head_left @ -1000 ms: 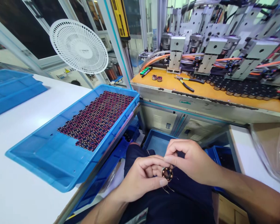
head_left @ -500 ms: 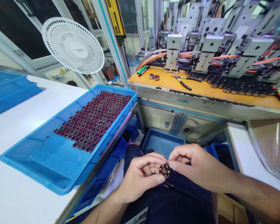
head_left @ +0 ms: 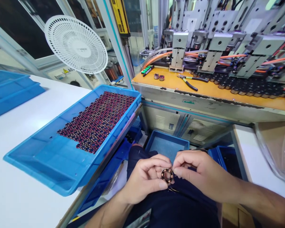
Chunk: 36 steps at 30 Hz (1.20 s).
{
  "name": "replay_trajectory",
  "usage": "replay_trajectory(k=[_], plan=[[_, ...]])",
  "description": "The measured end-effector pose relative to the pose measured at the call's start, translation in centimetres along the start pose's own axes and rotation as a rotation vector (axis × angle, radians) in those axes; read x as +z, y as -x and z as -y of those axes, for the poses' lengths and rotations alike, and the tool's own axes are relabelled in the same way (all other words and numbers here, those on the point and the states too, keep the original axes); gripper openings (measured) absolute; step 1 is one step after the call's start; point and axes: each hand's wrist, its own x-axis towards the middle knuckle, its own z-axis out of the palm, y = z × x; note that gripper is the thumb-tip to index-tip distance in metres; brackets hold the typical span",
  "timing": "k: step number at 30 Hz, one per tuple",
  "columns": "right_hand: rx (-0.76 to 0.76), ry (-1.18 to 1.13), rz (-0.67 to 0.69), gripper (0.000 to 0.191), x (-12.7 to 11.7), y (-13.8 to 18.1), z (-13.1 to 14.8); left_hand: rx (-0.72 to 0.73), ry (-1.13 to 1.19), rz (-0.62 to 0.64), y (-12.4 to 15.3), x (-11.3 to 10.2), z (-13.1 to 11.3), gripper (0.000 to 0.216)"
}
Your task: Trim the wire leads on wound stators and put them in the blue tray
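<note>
Between the thumb and fingers of my left hand (head_left: 148, 175) is a small ring-shaped motor stator (head_left: 167, 175) with copper windings, its open face turned up toward me. Loose copper wire ends (head_left: 173, 190) trail below it. Thumb and forefinger of my right hand (head_left: 192, 166) are pinched together at the stator's right edge, on what looks like a thin wire lead; the fingertips mostly hide it. Both hands are above my lap. To the left, a blue tray (head_left: 38, 167) holds many closely packed stators (head_left: 99, 122) with red and dark tops.
On the orange bench ledge lie green-handled cutters (head_left: 190, 83), two loose stators (head_left: 159, 77), markers (head_left: 147, 70) and rows of dark-topped parts (head_left: 249, 85). Machine fixtures (head_left: 179, 47) rise behind. A white fan (head_left: 77, 44) stands at left, and a blue bin (head_left: 167, 144) sits beyond my knees.
The stator has tilted slightly so that its open centre shows more. Both hands keep their grip near the same place, and the camera view has shifted a little.
</note>
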Motion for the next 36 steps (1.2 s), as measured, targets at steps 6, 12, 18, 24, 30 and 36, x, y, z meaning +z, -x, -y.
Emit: replay_trajectory(k=[6,12,18,24,30,36], plan=[[-0.053,-0.011,-0.032,0.018,0.3,0.3,-0.6,0.022,-0.036,-0.01,-0.1,0.0,0.0,0.034],[-0.085,-0.018,-0.046,0.017,0.6,0.6,-0.9,0.037,-0.046,-0.032,-0.3,0.2,0.0,0.035],[-0.115,0.033,0.011,0.018,0.2,1.2,-0.7,0.068,-0.033,0.002,-0.3,0.4,-0.2,0.033],[-0.455,0.354,-0.059,0.016,-1.7,1.9,-1.6,-0.021,0.096,0.059,-0.2,0.5,-0.3,0.033],[-0.724,0.476,-0.045,0.018,-0.8,0.6,-2.1,-0.096,0.278,0.127,-0.4,0.7,0.3,0.035],[-0.881,0.478,-0.132,0.008,-0.2,-0.1,-1.9,-0.125,0.316,0.128,-0.3,0.6,0.4,0.035]])
